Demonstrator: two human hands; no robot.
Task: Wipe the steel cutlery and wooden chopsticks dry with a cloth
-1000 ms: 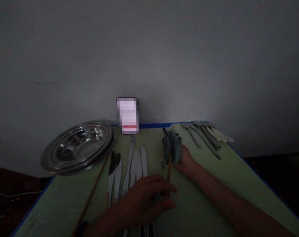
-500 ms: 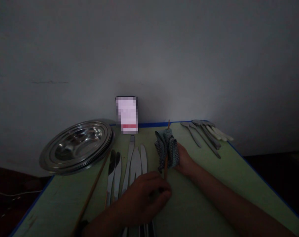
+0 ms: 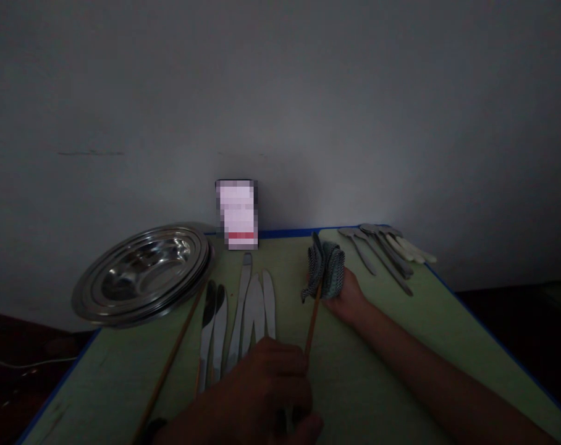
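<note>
My right hand (image 3: 348, 296) is closed around a folded checked grey cloth (image 3: 333, 272), which is wrapped about the upper part of a brown wooden chopstick (image 3: 313, 324). The fingertips are hidden behind the cloth. Nearer to me, my left hand (image 3: 280, 386) has its fingers curled round the lower end of the same chopstick, which slants up into the cloth. Several metal table knives (image 3: 257, 303) lie side by side just beyond and under my left hand, their handles partly covered by it.
A stack of shiny metal plates (image 3: 144, 272) stands at the left, with another wooden stick (image 3: 173, 352) beside it. Several spoons and forks (image 3: 385, 247) lie at the back right. A phone with a blurred screen (image 3: 238, 213) leans on the wall (image 3: 354, 111) behind the green table (image 3: 382, 395).
My left hand has drawn back toward me and closed more. The cloth has shifted slightly right in my right hand, and the chopstick's far tip no longer stands out above it.
</note>
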